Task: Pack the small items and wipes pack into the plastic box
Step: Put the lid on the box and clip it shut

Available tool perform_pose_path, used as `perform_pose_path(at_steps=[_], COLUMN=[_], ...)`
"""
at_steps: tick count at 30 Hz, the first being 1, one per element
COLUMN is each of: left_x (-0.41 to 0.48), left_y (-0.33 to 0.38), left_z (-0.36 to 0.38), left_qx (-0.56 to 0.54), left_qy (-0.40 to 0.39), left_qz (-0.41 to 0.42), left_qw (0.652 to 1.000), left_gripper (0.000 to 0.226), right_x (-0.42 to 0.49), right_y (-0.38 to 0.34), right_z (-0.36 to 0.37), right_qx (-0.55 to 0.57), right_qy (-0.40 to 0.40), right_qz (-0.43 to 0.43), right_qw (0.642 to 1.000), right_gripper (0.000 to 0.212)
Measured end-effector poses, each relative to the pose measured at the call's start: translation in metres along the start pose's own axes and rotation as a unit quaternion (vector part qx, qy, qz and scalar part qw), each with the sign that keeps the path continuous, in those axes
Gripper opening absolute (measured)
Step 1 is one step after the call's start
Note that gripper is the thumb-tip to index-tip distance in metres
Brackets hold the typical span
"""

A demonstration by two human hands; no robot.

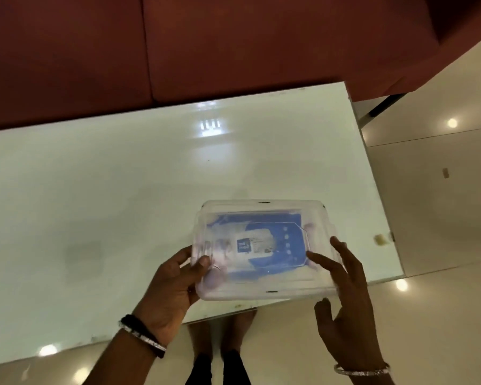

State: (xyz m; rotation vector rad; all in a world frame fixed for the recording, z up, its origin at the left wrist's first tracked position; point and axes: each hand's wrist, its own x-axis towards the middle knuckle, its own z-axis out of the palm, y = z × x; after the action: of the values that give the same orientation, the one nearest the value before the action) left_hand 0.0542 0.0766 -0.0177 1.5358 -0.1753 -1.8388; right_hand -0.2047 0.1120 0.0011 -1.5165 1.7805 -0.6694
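Note:
A clear plastic box [261, 290] with its lid on is held over the near edge of the white table [122, 190]. Through the lid I see a blue and white wipes pack [272, 243] lying flat inside; small items beside it are blurred. My left hand [172, 290] grips the box's left end, thumb on the lid. My right hand [342, 301] rests against the box's right end, fingers spread along the lid and side, thumb under the near corner.
A dark red sofa [178, 51] runs along the table's far edge. Glossy cream floor [428, 190] lies to the right and below, where my feet show under the table. A small tan scrap [379, 239] sits at the table's right edge.

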Motion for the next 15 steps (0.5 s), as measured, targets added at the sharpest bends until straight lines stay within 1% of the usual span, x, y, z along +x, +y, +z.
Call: perform_pose_path(at_steps=[2,3,4,5,7,9,11,13,15], left_x=[-0.005,-0.005,-0.005,-0.004,-0.004,-0.007,-0.009,-0.009,-0.009], left_y=[-0.009,-0.012,-0.015,-0.018,-0.023,-0.025,-0.026,-0.027,-0.029], left_z=[0.001,0.001,0.0,0.0,-0.001,0.001,0.002,0.0,-0.005], left_qx=[-0.005,0.017,0.07,0.152,0.31,0.394,0.45,0.478,0.494], left_qy=[0.019,0.035,0.056,0.087,0.16,0.205,0.234,0.249,0.259], left_qz=[0.02,0.036,0.055,0.078,0.131,0.182,0.215,0.228,0.23], left_qw=[1.0,0.999,0.994,0.982,0.928,0.877,0.835,0.811,0.798], left_gripper=[0.032,0.032,0.032,0.03,0.03,0.034,0.036,0.035,0.034], right_x=[-0.008,-0.011,-0.011,-0.01,-0.005,-0.001,0.0,0.001,0.0], right_y=[0.004,0.005,0.007,0.008,0.011,0.012,0.015,0.016,0.017], right_z=[0.003,0.007,0.011,0.016,0.026,0.035,0.042,0.047,0.051], right_qx=[0.048,0.067,0.08,0.084,0.063,0.046,0.039,0.037,0.038], right_qy=[-0.005,0.005,0.022,0.04,0.068,0.094,0.123,0.142,0.142], right_qz=[0.027,0.038,0.049,0.064,0.099,0.129,0.152,0.181,0.203], right_qw=[0.998,0.997,0.995,0.994,0.991,0.986,0.98,0.973,0.968], right_gripper=[0.079,0.076,0.071,0.066,0.064,0.065,0.066,0.067,0.066])
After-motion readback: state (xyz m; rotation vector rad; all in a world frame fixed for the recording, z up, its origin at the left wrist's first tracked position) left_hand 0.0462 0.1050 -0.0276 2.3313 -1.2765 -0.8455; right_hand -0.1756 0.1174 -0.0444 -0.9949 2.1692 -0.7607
